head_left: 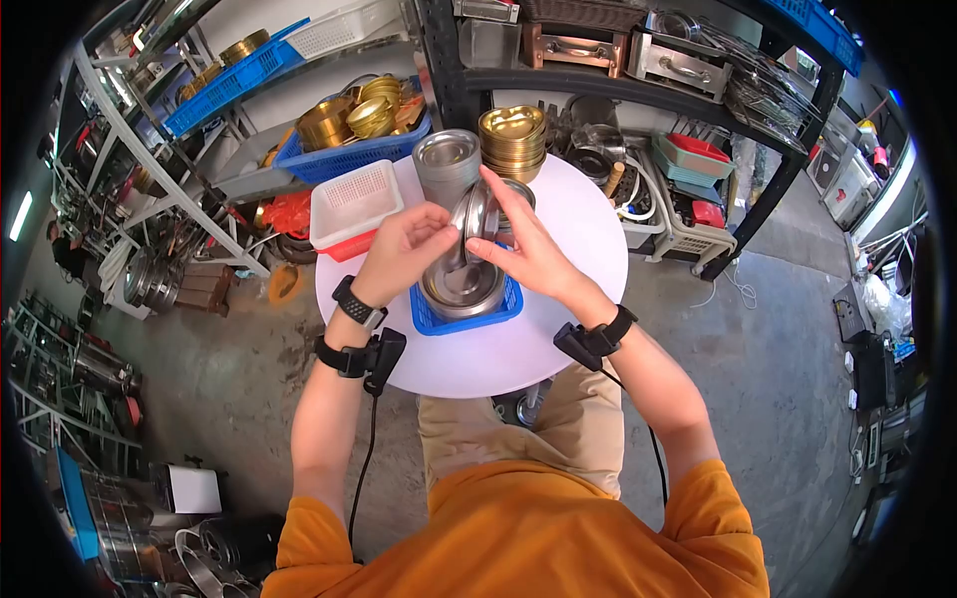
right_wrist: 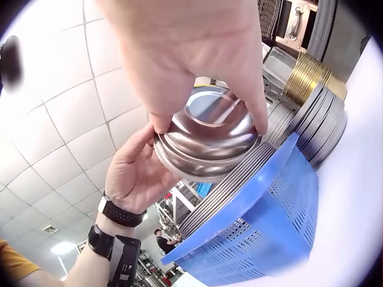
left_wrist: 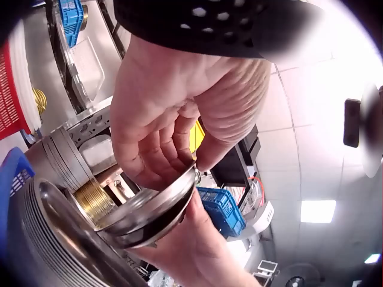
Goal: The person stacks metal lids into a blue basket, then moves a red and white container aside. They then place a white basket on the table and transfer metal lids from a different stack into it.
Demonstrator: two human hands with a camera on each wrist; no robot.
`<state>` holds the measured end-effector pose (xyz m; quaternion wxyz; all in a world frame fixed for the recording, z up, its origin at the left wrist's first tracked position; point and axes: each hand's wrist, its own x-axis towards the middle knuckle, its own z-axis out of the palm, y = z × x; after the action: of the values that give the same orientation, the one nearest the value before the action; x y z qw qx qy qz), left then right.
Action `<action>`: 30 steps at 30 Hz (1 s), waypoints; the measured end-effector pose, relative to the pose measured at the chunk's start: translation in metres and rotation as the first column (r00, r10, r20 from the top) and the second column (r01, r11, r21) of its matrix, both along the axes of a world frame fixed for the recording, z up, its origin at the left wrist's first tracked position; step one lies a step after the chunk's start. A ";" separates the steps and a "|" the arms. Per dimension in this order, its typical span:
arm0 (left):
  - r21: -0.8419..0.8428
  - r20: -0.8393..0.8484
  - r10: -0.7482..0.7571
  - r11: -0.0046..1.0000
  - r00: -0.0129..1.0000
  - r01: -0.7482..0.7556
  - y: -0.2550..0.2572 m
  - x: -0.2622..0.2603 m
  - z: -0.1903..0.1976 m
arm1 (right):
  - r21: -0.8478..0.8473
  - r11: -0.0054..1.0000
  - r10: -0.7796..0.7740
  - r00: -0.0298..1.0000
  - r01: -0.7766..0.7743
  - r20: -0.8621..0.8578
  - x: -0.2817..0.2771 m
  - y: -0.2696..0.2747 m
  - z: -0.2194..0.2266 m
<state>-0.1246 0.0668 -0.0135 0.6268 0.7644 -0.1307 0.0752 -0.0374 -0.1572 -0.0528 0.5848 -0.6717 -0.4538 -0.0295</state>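
Observation:
Two shallow stainless-steel dishes (right_wrist: 206, 140) stand tilted on edge, close together, between the hands above the blue basket (head_left: 429, 321). The left hand (head_left: 404, 249) pinches the rim of one dish between thumb and fingers, as the left wrist view shows. From the other side, the right hand (head_left: 528, 254) spans its dish, thumb on one edge and fingers on the opposite one. A narrow gap shows between the two dishes in the left wrist view. Below them, a stack of similar steel dishes (head_left: 464, 294) fills the basket.
Behind the basket stand a tall stack of steel dishes (head_left: 447, 164) and a stack of gold-coloured bowls (head_left: 512, 140). White and red baskets (head_left: 354, 204) sit at the left on the round white table (head_left: 588, 259). Loaded shelves (head_left: 588, 90) rise beyond.

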 end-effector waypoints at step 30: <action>0.416 0.306 0.215 0.846 0.927 -0.333 -0.022 -0.070 -0.059 | 0.032 0.977 -0.206 0.971 0.212 -0.123 -0.001 -0.020 -0.039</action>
<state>-0.1944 0.0452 -0.0728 0.3884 0.8864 -0.1107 0.2263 -0.0388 -0.1769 -0.0917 0.6193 -0.7031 -0.3440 -0.0608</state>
